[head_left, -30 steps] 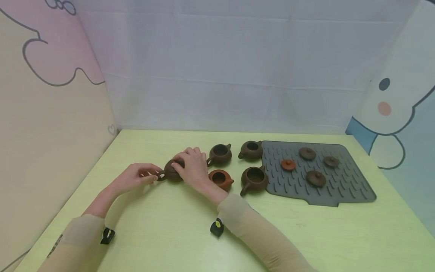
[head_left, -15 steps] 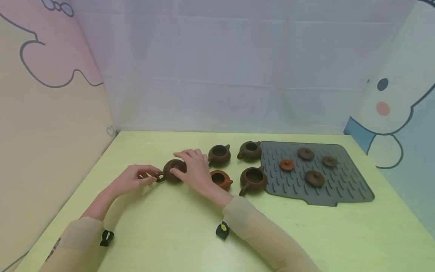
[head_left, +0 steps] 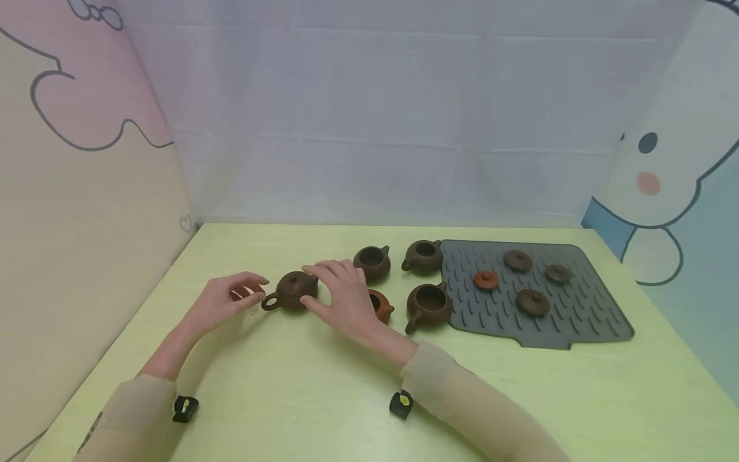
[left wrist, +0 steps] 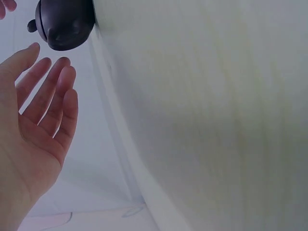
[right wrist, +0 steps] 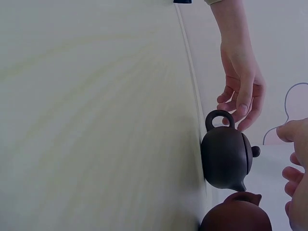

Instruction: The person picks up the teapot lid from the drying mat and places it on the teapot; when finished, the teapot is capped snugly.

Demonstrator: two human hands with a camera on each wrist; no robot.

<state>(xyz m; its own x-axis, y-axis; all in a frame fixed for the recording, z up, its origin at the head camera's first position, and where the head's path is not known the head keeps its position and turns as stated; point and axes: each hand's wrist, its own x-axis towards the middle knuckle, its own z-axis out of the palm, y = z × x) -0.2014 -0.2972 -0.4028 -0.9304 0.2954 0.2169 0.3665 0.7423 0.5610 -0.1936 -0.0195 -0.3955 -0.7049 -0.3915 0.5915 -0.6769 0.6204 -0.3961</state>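
A dark brown teapot [head_left: 296,294] with its lid on stands upright on the table, handle toward the left. My left hand [head_left: 222,301] hovers just off that handle, fingers loosely bent and holding nothing. In the left wrist view a gap shows between those fingertips and the teapot [left wrist: 67,24]. On its other side is my right hand [head_left: 346,307], thumb and fingers spread, with nothing held. The right wrist view shows the lidded teapot [right wrist: 224,158] apart from the right hand [right wrist: 299,180]. Behind the right hand, a reddish lidless teapot [head_left: 381,306] is partly hidden.
Lidless dark teapots stand right of the hands: one at the back [head_left: 372,264], another by the mat's corner [head_left: 424,256], a third nearer [head_left: 429,306]. A grey ridged mat [head_left: 589,324] bears a reddish lid [head_left: 486,280] and several dark lids [head_left: 532,302].
My right hand has drawn off the teapot's lid to the right, uncovering the lid and knob. My left hand has come away from the handle, slightly to the left.
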